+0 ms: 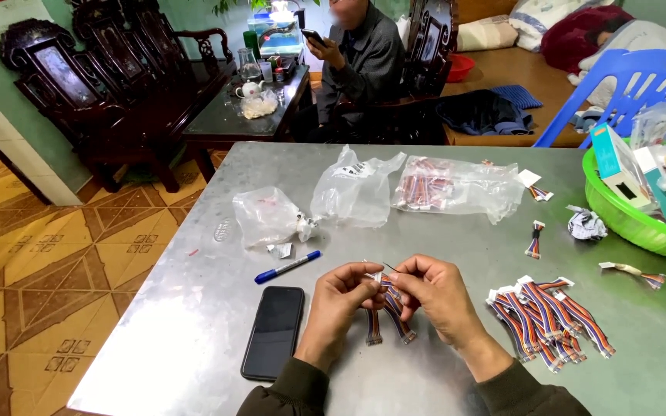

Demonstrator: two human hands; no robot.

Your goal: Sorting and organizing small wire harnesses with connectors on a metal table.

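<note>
2 hands [341, 300] [437, 296] pinch 1 ribbon cable [388, 300].

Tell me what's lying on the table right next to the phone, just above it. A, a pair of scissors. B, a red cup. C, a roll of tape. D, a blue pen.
D: a blue pen lies at a slant on the metal table just above the black phone, to the left of the person's hands.
</note>
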